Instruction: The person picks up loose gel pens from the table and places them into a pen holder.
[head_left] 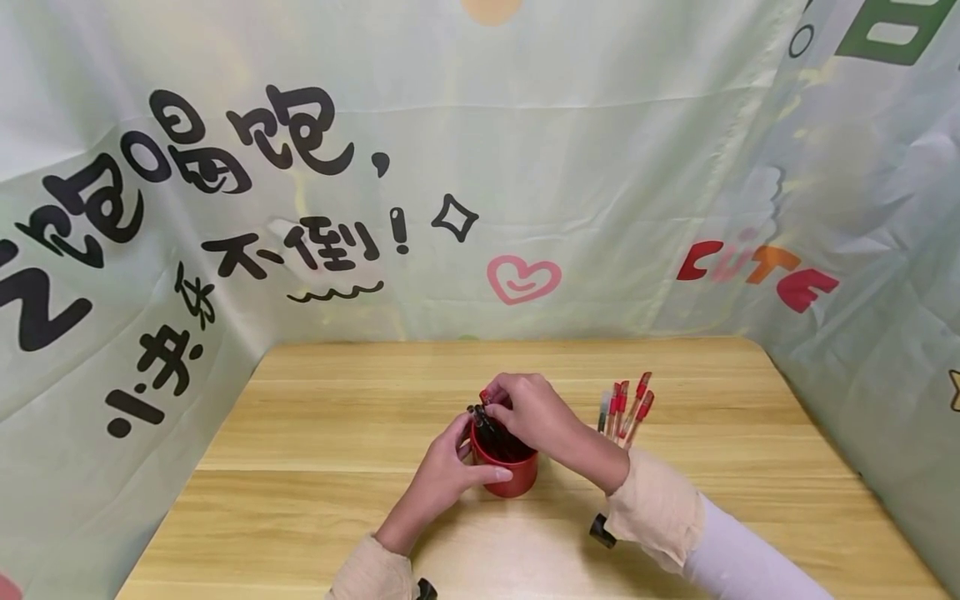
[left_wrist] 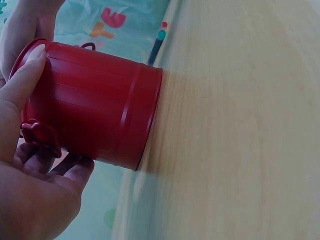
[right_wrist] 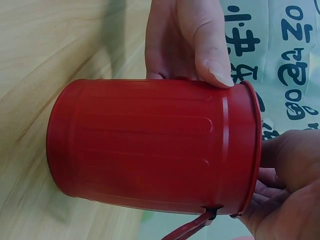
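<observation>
A small red metal bucket with ribbed sides stands upright on the table, several black pens leaning inside it. My left hand holds the bucket round its near left side, its thumb on the wall close to the rim. Over the bucket's mouth, my right hand pinches a red-tipped pen beside the black ones. The lower part of that pen is hidden. In the right wrist view the right fingers are partly behind the rim.
Several red-capped pens lie right of the bucket, with a grey-topped pen beside them, partly behind my right forearm. The wooden table meets printed cloth at the back and sides.
</observation>
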